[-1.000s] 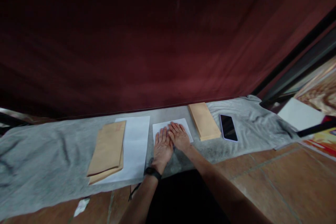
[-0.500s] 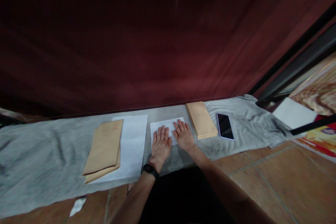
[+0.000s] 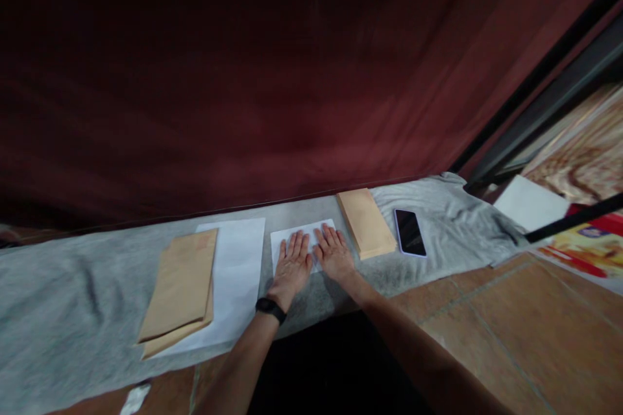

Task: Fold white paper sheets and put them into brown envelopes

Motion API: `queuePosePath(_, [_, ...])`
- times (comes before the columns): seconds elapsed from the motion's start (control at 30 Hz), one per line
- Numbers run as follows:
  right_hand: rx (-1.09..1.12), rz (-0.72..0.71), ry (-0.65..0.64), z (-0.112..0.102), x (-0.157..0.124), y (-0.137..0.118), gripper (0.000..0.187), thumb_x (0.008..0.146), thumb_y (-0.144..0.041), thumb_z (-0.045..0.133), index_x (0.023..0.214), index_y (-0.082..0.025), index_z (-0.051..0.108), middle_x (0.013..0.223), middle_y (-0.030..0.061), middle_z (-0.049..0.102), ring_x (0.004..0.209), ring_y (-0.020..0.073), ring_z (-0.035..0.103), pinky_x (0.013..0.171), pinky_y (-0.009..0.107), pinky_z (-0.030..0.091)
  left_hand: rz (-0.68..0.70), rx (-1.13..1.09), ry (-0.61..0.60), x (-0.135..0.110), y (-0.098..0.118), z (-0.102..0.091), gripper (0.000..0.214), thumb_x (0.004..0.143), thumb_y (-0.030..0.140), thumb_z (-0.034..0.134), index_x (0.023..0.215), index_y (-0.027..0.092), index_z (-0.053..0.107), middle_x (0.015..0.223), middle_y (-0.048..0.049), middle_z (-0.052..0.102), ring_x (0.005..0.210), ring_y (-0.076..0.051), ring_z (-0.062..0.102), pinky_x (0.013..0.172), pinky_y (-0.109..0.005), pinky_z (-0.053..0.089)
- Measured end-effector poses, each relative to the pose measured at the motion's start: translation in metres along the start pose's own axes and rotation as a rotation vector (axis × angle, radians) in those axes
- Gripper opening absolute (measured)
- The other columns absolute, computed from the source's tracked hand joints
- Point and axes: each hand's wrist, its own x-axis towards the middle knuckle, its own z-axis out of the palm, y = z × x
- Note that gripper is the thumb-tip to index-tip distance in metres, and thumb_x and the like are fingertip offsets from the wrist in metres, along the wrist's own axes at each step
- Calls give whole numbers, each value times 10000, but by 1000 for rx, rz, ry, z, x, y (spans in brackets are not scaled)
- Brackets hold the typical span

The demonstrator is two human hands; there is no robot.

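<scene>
A folded white sheet of paper (image 3: 306, 229) lies on the grey cloth in front of me, partly covered by both hands. My left hand (image 3: 293, 264) rests flat on its left part, fingers stretched out, with a dark band on the wrist. On the right part lies my right hand (image 3: 335, 255), palm down and fingers spread. Just right of it is a neat stack of brown envelopes (image 3: 366, 222). To the left, larger brown envelopes (image 3: 182, 282) overlap some white paper (image 3: 242, 272).
A phone (image 3: 410, 232) with a dark screen lies right of the envelope stack. Grey cloth (image 3: 73, 298) covers the long surface, with a dark red panel (image 3: 292, 110) behind it. Tiled floor (image 3: 535, 318) runs along the front, with a white scrap (image 3: 135, 399) on it.
The view has shifted slightly, so everything sits a little further left. Both hands stay flat on the folded paper, the fingers of the two hands now slightly closer together.
</scene>
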Motion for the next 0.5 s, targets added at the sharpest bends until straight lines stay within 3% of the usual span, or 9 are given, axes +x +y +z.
queuePosePath(0.27, [2,-5,58,8,-1,1,502,1036,-372,433,1504,-190,443,1580,124,367,1450,288,372,1177,473,292,-36,-2,64,22,-8,6,578,1012,329,255,1546,117,312,1617,-132,321,1522,-254,224,1241,-512,164])
queuePosePath(0.5, [-2,-5,53,6,-1,1,501,1036,-377,436,1501,-191,447,1582,121,365,1449,286,373,1180,476,282,-89,19,79,21,-6,7,598,1015,356,265,1535,66,318,1605,-168,329,1517,-274,237,1237,-516,171])
